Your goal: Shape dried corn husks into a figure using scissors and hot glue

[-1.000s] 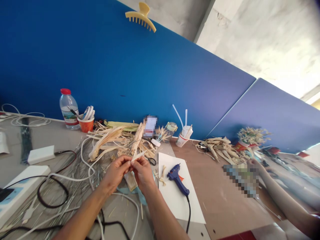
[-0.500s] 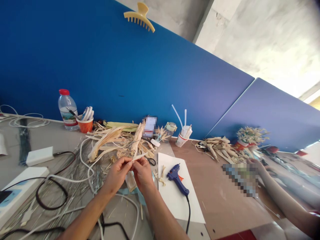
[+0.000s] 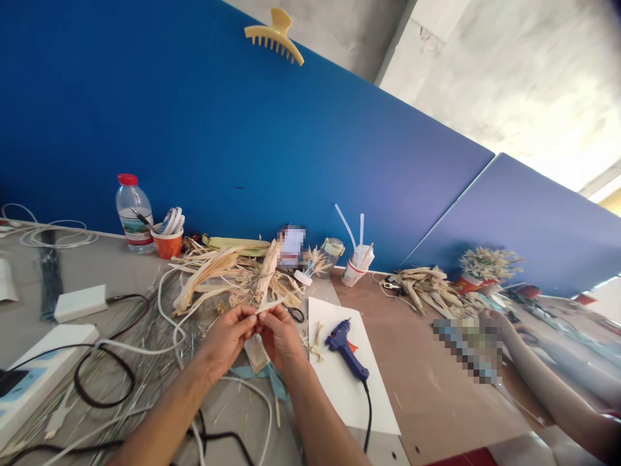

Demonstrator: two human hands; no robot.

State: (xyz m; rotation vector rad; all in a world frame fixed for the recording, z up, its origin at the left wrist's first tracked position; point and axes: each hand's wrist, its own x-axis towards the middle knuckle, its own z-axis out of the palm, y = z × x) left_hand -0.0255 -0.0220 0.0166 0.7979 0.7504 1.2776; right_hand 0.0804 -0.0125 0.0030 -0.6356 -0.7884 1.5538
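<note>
The left hand (image 3: 228,336) and right hand (image 3: 282,336) pinch a thin, pointed husk strip (image 3: 270,306) above the tabletop (image 3: 116,265), their fingertips (image 3: 250,320) hiding its lower end. Pixelation blurs a pale rectangle (image 3: 292,246) beside curled, papery husks (image 3: 206,281); a smooth blue glue gun (image 3: 350,356) lies on white paper (image 3: 339,404).

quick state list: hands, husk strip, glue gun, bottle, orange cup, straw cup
Left hand: pinching the husk strip
Right hand: pinching it too
Husk strip: held in fingertips
Glue gun: lying on white sheet
Bottle: upright, capped
Orange cup: open, filled
Straw cup: open, straws sticking up
</note>
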